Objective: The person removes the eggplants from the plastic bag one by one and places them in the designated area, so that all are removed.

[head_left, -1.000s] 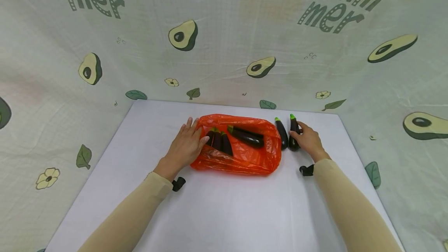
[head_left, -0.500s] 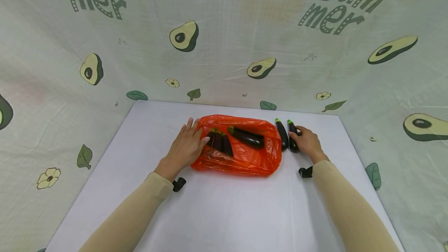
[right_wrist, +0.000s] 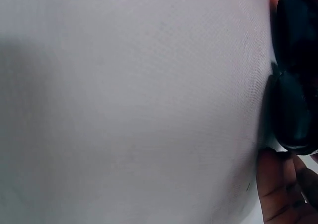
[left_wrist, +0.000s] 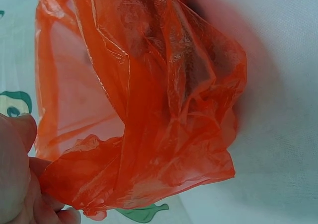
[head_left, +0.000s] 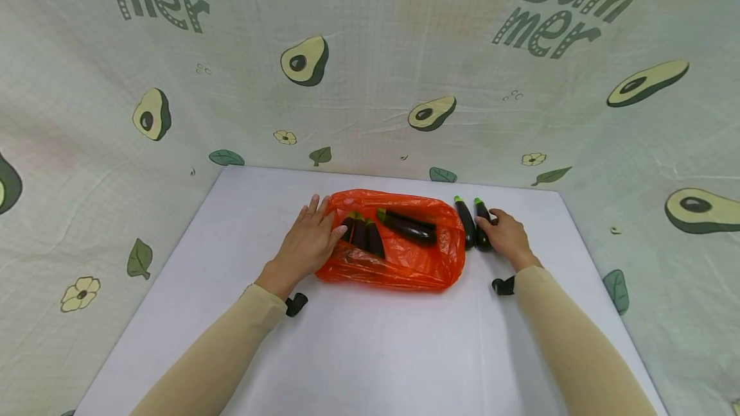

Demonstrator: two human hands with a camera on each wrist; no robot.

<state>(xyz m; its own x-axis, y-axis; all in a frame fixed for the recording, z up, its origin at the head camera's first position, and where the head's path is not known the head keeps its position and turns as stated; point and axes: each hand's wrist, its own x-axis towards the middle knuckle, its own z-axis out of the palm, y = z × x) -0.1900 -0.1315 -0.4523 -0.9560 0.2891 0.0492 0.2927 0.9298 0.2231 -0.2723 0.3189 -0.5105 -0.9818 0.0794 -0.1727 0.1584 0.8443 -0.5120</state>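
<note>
My left hand (head_left: 308, 236) is at the left end of an orange-red plastic bag (head_left: 405, 275), thumb over its rim. In the left wrist view, the bag's gathered edge (left_wrist: 74, 184) lies between the fingers. Several dark eggplants lie in the open bag: three side by side at the left (head_left: 360, 233), and another slanted eggplant (head_left: 407, 226) at the middle. Right of the bag, my right hand (head_left: 506, 233) grips an eggplant (head_left: 482, 226) between thumb and fingers. A second eggplant (head_left: 465, 220) lies between it and the bag. The right wrist view shows both rounded dark ends, the gripped eggplant (right_wrist: 295, 117) lower.
A white cloth covers the table (head_left: 393, 352). Behind and at both sides rises a pale curtain (head_left: 370, 69) printed with avocados, leaves and lettering. Small black devices (head_left: 297, 304) sit at the wrists.
The gripped eggplant has moved slightly toward me and to the left with my right hand, its stem now closer to the other loose eggplant. My left hand and the bag have stayed in place.
</note>
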